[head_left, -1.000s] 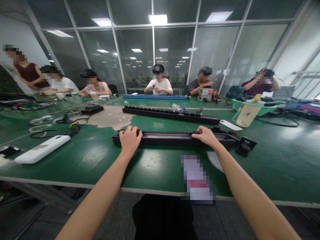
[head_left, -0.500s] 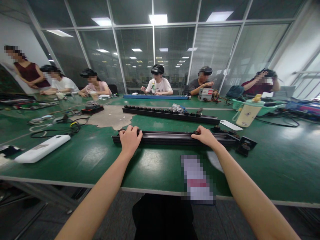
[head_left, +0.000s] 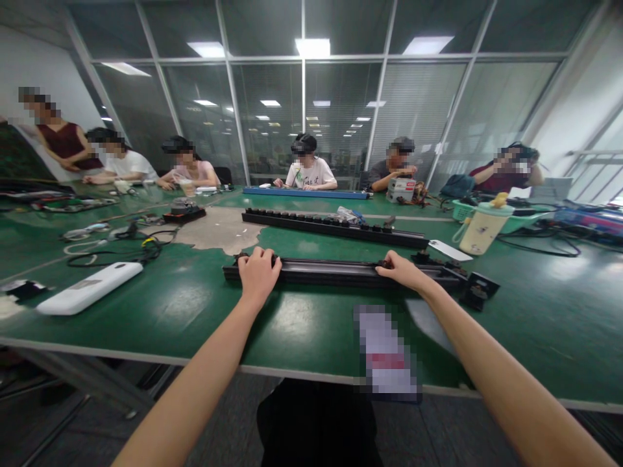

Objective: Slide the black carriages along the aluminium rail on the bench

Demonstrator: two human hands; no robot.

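Observation:
A long black rail [head_left: 326, 270] lies across the table in front of me, with a bright lengthwise groove along its top. My left hand [head_left: 259, 274] is closed over its left end, fingers curled around small black blocks that show at either side of them; the exact grip is hidden. Near the rail's right part, my right hand [head_left: 402, 269] pinches a small black block [head_left: 384, 264] on the top. More small black parts [head_left: 440, 264] sit at the right end, beside a black bracket-like piece [head_left: 479, 290].
Behind it lies a second black rail [head_left: 331, 228] bearing several black blocks. A blurred-out phone-like object [head_left: 387, 350] overhangs the front edge. A white oblong device [head_left: 90, 288] and cables [head_left: 117, 250] are left; a yellow cup [head_left: 485, 227] stands right. Several people sit opposite.
The camera view has shifted slightly, so the scene appears a little lower and to the right. Both hands keep their places on the rail.

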